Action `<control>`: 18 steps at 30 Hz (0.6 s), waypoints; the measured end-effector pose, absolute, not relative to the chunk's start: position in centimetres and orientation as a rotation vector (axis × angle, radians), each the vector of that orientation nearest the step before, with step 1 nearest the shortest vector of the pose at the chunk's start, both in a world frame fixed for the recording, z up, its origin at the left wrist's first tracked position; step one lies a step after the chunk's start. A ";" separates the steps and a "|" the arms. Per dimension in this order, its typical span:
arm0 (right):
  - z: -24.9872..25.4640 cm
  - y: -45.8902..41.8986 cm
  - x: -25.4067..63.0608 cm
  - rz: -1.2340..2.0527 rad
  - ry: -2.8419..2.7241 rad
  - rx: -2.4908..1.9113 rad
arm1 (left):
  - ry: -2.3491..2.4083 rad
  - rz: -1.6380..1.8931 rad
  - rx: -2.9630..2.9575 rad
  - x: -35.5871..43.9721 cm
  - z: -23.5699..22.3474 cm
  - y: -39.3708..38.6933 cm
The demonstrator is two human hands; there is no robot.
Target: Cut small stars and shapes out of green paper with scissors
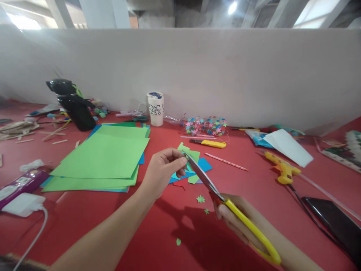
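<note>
Thumb and forefinger of the left hand point(167, 164) close in a pinch grip, and what they hold looks to me like a small green piece of paper point(184, 153), though the fingers hide most of it. It lies right at the tips of that grip, just where the points of the scissors point(209, 183) reach in. The right hand point(230, 217) has its own grip wrapped around the yellow handles, with the blades slanting up toward the other hand; from here I can't tell whether they touch the paper.

Below and just behind the pinch, green scraps point(194, 155) and blue scraps point(205, 164) overlap on the red table point(153, 248). Nearer the person, between the two forearms, lie a larger green star point(200, 198), a smaller green star point(207, 211) and a loose green snippet point(178, 241).

To the left of the hands, a stack of green sheets point(104, 150) rests with blue edges showing beneath. A yellow cutter point(213, 143) and a striped pencil point(227, 162) lie beyond the scissors, and a yellow glue gun point(284, 171) sits off to the right.
</note>
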State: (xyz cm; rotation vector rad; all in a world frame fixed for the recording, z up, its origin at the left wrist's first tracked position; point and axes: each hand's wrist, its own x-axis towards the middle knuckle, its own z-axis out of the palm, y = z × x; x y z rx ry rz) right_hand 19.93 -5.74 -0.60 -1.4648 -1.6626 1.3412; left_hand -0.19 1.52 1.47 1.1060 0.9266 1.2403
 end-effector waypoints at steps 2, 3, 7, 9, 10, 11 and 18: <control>-0.6 -5.8 19.8 1.306 -1.674 -1.484 | 0.923 1.243 1.091 -0.1 1.4 1.5; -0.6 -5.7 19.8 1.313 -1.677 -1.483 | 0.920 1.245 1.086 -0.1 1.4 1.5; -1.1 -5.5 19.9 1.444 -1.663 -1.458 | 0.916 1.250 1.073 0.0 1.5 1.5; -1.4 -5.4 20.0 1.459 -1.645 -1.459 | 0.924 1.250 1.073 0.0 1.5 1.5; -1.4 -5.4 20.0 1.456 -1.641 -1.456 | 0.927 1.250 1.074 0.0 1.5 1.5; -1.5 -5.4 20.0 1.448 -1.638 -1.458 | 0.928 1.248 1.076 0.0 1.5 1.5; -1.3 -5.5 19.8 1.415 -1.646 -1.474 | 0.919 1.236 1.091 -0.2 1.2 1.5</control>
